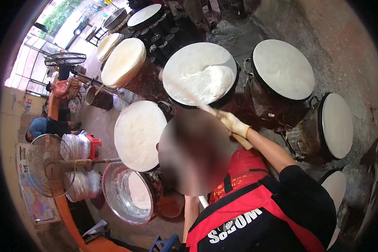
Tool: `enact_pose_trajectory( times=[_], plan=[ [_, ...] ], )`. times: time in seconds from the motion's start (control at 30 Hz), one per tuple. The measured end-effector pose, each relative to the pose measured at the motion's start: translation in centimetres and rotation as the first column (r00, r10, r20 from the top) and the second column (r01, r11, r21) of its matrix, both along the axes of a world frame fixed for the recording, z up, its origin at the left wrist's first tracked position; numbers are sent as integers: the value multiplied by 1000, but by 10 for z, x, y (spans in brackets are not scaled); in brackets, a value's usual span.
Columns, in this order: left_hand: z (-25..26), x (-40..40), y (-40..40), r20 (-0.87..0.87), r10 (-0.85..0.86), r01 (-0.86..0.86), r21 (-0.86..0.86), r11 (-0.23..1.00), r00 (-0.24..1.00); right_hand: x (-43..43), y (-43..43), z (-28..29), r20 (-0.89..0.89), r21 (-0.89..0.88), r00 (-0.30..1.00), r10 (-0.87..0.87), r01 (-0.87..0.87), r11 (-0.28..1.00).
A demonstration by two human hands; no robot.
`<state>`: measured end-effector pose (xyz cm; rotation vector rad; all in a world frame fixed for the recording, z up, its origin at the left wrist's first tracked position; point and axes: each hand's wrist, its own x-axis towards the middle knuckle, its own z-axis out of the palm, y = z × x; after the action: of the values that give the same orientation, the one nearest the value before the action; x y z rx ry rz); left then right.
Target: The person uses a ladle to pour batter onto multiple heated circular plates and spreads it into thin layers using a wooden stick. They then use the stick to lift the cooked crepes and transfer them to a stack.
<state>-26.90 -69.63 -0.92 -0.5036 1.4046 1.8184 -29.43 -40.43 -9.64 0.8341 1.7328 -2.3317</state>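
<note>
My right hand [233, 121], in a pale knit work glove, is closed around a long wooden stick [204, 107]. Its blurred far end reaches over a round griddle top [186, 60] coated white. On that griddle, a thick white mound of batter or dough [222, 78] lies to the right. My left forearm [192, 211] runs up into a round blurred patch, which hides the hand and whatever it may hold. Left of the patch stands another round griddle with a white sheet [140, 135]. Below it, a wide metal basin [108, 179] contains white batter [140, 190].
More white-topped drum stoves [283, 69] curve round to the right, with a cream-topped drum [124, 63] at upper left. Honeycomb coal briquettes [157, 37] stand behind. Left are a standing fan [52, 165], a red stool [94, 146] and two people [63, 88]. A blue stool [163, 244] is below.
</note>
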Motion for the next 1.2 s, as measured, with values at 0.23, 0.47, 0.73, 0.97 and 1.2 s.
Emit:
enact_pose_trajectory(
  times=[0.23, 0.47, 0.73, 0.97, 1.2],
  plan=[
    [-13, 3, 40, -30, -64, 62, -51, 997, 998, 38, 140, 26, 146, 229, 979, 142, -173, 958],
    [15, 22, 102, 8, -6, 7, -194, 981, 1000, -51, 171, 13, -17, 797, 1000, -12, 21, 603],
    [-1, 13, 95, -133, 30, -46, -121, 992, 991, -24, 139, 3, -355, 493, 933, -59, 241, 836],
    [29, -11, 121, -45, -49, 46, -60, 997, 998, -19, 91, 16, -176, 187, 981, -82, 115, 976],
    [24, -8, 126, -72, 71, -73, -23, 997, 995, -5, 120, -17, -51, 243, 929, -367, 368, 898]
  ],
)
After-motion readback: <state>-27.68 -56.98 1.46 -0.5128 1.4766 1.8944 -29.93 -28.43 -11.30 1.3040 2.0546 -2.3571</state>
